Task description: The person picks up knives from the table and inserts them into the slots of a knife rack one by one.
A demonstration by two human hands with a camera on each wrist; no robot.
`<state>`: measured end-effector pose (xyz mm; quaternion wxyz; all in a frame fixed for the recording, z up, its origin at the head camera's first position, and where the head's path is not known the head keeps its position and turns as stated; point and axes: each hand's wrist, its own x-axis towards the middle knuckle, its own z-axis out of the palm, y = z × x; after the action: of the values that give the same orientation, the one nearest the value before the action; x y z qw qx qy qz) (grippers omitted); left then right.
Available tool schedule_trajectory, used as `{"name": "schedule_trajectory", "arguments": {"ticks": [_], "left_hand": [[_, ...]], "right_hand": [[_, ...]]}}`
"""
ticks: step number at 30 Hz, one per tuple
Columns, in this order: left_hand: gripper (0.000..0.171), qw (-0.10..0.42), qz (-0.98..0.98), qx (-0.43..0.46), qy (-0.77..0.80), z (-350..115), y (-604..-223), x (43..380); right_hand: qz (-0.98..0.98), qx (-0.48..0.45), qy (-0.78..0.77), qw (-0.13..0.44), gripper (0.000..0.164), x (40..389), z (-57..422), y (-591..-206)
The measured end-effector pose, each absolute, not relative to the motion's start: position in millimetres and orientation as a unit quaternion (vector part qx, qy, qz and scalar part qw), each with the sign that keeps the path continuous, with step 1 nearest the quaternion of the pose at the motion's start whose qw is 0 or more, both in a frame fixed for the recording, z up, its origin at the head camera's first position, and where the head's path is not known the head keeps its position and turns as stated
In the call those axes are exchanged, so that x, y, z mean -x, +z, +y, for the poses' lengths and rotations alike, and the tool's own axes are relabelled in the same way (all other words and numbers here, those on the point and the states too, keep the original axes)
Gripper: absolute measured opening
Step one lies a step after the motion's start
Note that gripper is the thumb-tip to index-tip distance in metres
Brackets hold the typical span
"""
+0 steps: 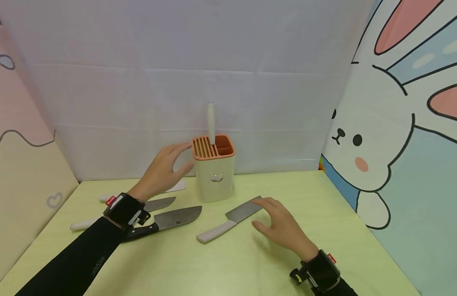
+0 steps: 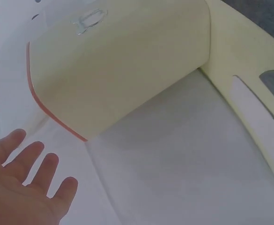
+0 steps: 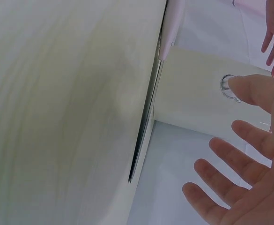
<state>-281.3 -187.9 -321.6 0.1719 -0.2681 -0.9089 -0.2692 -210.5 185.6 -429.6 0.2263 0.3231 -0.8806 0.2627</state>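
Observation:
My left hand hovers at the left side of a cream knife block, thumb and fingers spread and holding nothing. A white handle stands upright from the block's slotted orange top. Above the table, my right hand has its fingers loosely extended near the blade of a cleaver with a pale handle; in the right wrist view the fingers are apart from that blade. Under and beside my left forearm lie a black-handled knife, a grey-bladed knife and a white blade, each partly hidden.
The pale yellow table backs onto a white cloth wall. A printed panel with a cartoon rabbit borders the right side, and a pink and cream panel the left. Both knife handles at left point toward the table's left edge.

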Motion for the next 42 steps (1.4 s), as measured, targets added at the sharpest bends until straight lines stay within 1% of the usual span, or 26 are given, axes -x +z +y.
{"name": "schedule_trajectory", "arguments": {"ticks": [6,13,17,28,31,37,42], "left_hand": [[0.062,0.206,-0.909,0.283,-0.226,-202,-347,257],[0.071,0.239,-0.908,0.296,-0.178,-207,-378,229],[0.072,0.254,-0.905,0.298,-0.165,-207,-395,218],[0.071,0.256,-0.908,0.291,-0.156,-206,-427,204],[0.071,0.255,-0.908,0.293,-0.159,-204,-432,203],[0.071,0.235,-0.913,0.284,-0.174,-200,-438,200],[0.070,0.242,-0.911,0.286,-0.174,-200,-442,198]], "right_hand": [[-0.878,-0.330,0.259,0.231,0.055,211,184,-430],[-0.881,-0.326,0.255,0.230,0.056,211,185,-432],[-0.881,-0.327,0.251,0.233,0.057,210,185,-432],[-0.882,-0.327,0.247,0.233,0.057,209,186,-433],[-0.882,-0.327,0.247,0.231,0.057,210,185,-434],[-0.883,-0.332,0.249,0.218,0.057,211,184,-435],[-0.882,-0.344,0.248,0.205,0.058,213,179,-431]]}}
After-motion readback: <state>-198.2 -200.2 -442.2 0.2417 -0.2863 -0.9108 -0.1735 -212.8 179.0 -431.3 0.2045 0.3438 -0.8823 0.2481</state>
